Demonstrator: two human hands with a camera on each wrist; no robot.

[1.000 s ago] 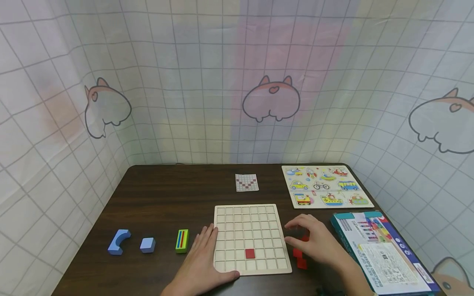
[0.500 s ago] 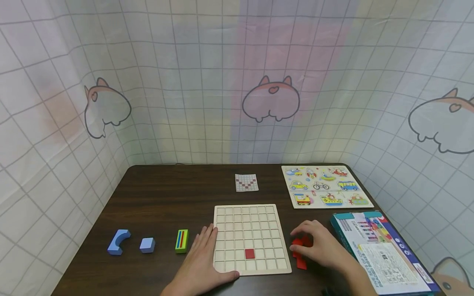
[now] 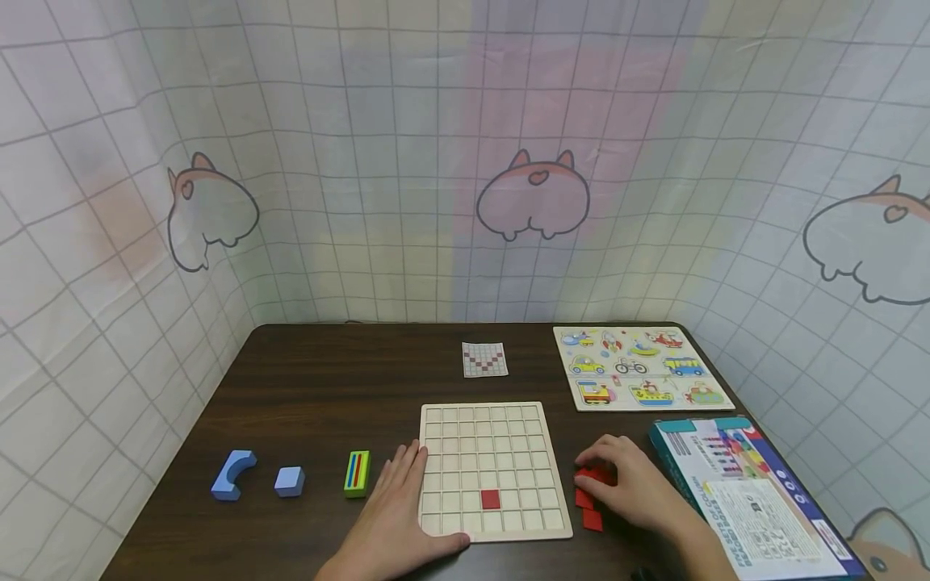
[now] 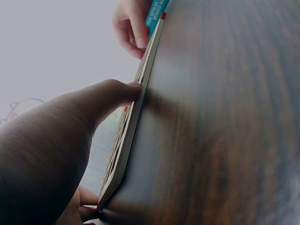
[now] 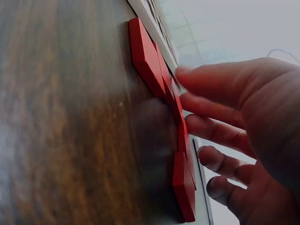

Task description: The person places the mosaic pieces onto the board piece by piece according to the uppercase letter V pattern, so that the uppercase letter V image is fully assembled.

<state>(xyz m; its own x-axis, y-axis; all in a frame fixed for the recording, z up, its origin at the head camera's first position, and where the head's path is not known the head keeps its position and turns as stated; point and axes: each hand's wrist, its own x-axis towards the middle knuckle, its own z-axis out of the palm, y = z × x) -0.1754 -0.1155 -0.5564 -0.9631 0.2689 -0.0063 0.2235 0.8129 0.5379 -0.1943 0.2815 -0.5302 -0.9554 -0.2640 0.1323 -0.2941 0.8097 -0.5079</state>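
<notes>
Head view, right hand fingers relaxed over red tiles, left hand flat, steadying grid board.

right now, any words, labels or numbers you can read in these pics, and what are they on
Nothing can be read letter for letter.
Blue box: printed lines on its lid, too small and blurred to read.
Vehicle puzzle board: pictures only, no text made out.
Small card: a red and white checked pattern, no words.
Wooden grid board, red tiles, blue blocks: no markings seen.
</notes>
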